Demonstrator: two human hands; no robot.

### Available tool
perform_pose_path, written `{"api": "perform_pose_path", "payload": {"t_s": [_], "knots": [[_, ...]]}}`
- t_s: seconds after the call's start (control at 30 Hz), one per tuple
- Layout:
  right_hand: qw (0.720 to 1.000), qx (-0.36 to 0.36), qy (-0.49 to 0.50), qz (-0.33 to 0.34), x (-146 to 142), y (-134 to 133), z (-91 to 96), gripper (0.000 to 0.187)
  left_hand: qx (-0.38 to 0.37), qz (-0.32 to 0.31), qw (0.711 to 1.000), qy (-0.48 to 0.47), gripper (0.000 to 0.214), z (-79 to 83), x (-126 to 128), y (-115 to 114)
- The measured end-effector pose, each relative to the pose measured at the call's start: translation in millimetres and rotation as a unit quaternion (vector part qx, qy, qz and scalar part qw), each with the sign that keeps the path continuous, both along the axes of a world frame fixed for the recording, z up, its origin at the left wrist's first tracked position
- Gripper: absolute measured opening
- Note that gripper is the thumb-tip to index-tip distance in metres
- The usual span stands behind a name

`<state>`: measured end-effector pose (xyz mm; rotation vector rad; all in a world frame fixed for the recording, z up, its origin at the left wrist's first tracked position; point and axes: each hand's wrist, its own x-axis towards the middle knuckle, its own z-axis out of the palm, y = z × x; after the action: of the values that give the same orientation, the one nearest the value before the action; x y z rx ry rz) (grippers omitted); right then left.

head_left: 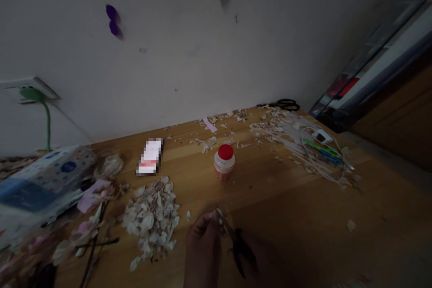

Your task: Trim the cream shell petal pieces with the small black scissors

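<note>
**Scissors at work low in the frame**

At the bottom centre, the right hand (256, 256) grips black-handled scissors (234, 238), fingers closed through the handles, blades pointing up-left. The left hand (204, 247) sits just beside the blade tips, fingers pinched together; what they hold is too small and dark to tell. Left of the hands, a heap of pale petals (151, 218) lies on the wooden bench (286, 198). Above them, mid-frame, stands a red-capped bottle (224, 161). White sticks (303, 148) are strewn at the upper right.
</note>
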<state>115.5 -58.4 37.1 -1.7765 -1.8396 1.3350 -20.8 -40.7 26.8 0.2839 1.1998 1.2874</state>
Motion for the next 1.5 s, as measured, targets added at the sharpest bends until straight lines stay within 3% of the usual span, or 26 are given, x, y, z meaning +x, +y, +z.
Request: {"api": "perform_pose_path", "payload": {"t_s": [0.2,0.5,0.87,1.07,1.3,1.5], "knots": [[0.998,-0.024,0.052,-0.004,0.5,4.4,3.5,0.017,-0.009,-0.025,0.999,0.034,0.027,-3.1,-6.0,1.9],[1.000,-0.002,0.018,-0.010,2.0,1.0,-5.1,0.024,-0.006,-0.050,0.997,0.062,0.026,2.4,-10.1,1.3],[0.999,-0.017,0.051,0.002,1.9,1.7,0.5,0.018,0.006,-0.135,0.983,0.125,0.024,11.3,-23.1,5.1],[1.000,-0.007,0.014,0.005,2.2,0.6,3.9,0.019,0.014,-0.176,0.970,0.167,0.024,12.0,-29.5,7.5],[1.000,0.004,-0.015,0.024,5.9,-0.6,-1.4,0.026,0.017,-0.211,0.956,0.203,0.011,21.2,-34.1,12.4],[1.000,0.020,-0.018,0.014,7.6,-2.6,-8.0,0.032,0.025,-0.215,0.952,0.217,0.021,22.9,-34.3,13.8]]}}
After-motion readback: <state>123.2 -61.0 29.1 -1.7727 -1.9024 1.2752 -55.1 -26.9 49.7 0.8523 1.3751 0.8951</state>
